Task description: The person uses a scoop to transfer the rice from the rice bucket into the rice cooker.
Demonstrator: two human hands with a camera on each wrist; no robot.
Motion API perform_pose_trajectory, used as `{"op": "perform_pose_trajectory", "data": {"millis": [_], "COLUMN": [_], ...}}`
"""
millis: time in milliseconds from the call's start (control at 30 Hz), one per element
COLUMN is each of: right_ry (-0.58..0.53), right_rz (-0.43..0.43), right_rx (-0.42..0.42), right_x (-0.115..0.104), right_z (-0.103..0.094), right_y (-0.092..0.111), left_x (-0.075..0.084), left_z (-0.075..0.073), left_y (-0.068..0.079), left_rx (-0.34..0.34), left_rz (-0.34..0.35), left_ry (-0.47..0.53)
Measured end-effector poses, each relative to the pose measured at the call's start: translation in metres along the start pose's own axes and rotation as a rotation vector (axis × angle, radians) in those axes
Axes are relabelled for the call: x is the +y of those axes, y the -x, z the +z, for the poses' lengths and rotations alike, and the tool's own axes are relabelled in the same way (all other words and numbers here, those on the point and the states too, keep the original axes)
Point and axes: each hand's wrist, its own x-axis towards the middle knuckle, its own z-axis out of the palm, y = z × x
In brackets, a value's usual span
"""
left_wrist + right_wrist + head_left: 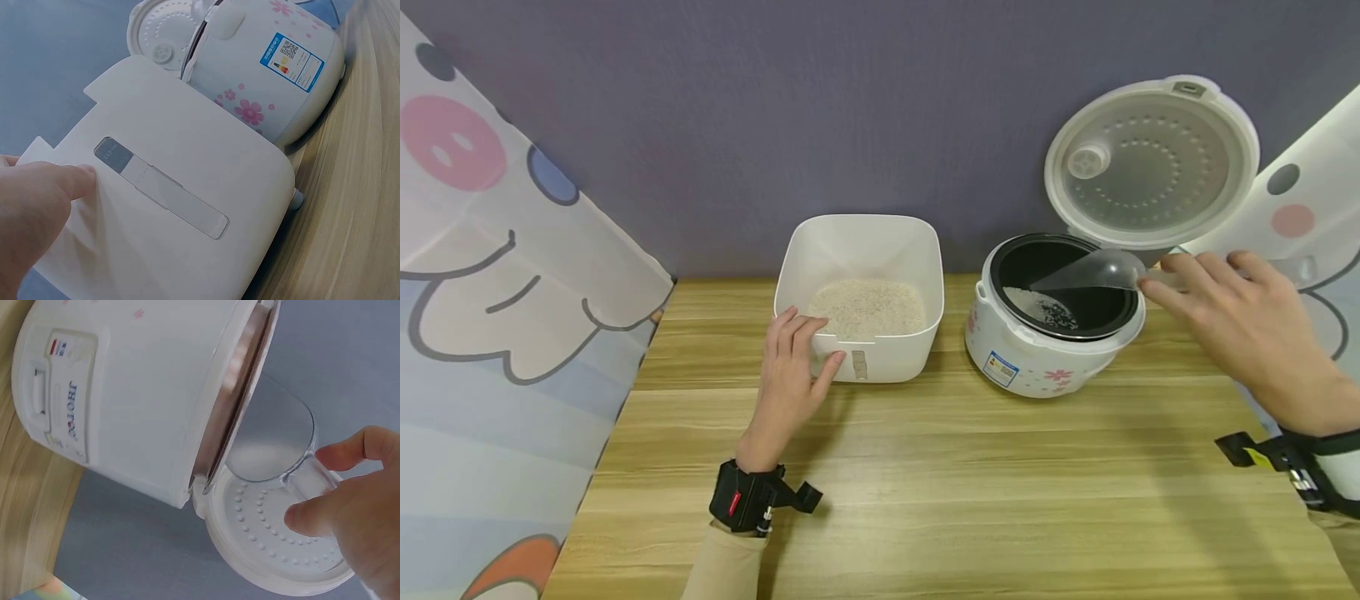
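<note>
A clear plastic scoop [1101, 271] slants over the rice cooker [1037, 362], its tip inside the black inner pot [1037, 250]. My right hand [1247, 312] grips the scoop's handle, thumb and fingers around it in the right wrist view. White rice [1026, 302] lies in the pot, with dark grains or specks beside it. To the left stands a white rice bin [902, 362] with pale, speckled rice [872, 308] at its bottom. My left hand [786, 379] holds the bin's front rim, fingers over the edge and thumb [78, 181] against the outer wall.
The cooker's lid [1150, 158] stands raised on its hinge behind the pot. A grey-purple wall [775, 125] rises behind the wooden table [925, 500]. Cartoon-printed sheets [512, 292] flank the table on both sides.
</note>
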Motion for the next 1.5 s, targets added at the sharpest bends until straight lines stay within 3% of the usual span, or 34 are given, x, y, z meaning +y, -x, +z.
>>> {"op": "perform_pose_trajectory", "data": {"millis": [100, 300, 500, 733, 967, 1100, 1500], "right_ry": [-0.023, -0.068, -0.146, -0.273, -0.353, -0.391, -0.385], "right_rz": [0.044, 0.135, 0.234, 0.345, 0.285, 0.242, 0.051], "right_rx": [-0.014, 0.062, 0.007, -0.043, 0.017, 0.002, 0.011], "right_x": [0.0, 0.003, 0.008, 0.005, -0.007, -0.013, -0.036], "right_z": [0.0, 0.002, -0.006, -0.011, -0.008, -0.005, 0.013], "right_y": [0.001, 0.001, 0.001, -0.02, -0.058, -0.078, -0.128], "left_x": [0.0, 0.0, -0.001, -0.001, -0.003, -0.002, 0.0], "left_z": [0.0, -0.001, -0.002, -0.002, 0.0, 0.002, 0.002], "left_y": [0.0, -0.001, -0.002, -0.002, -0.001, 0.0, 0.001], "left_rx": [-0.001, -0.005, -0.006, 0.002, 0.004, 0.005, 0.012], "left_rz": [0.001, 0.0, -0.004, 0.003, 0.009, 0.008, 0.012], "left_ry": [-0.003, -0.008, -0.012, -0.011, -0.015, -0.017, -0.015]}}
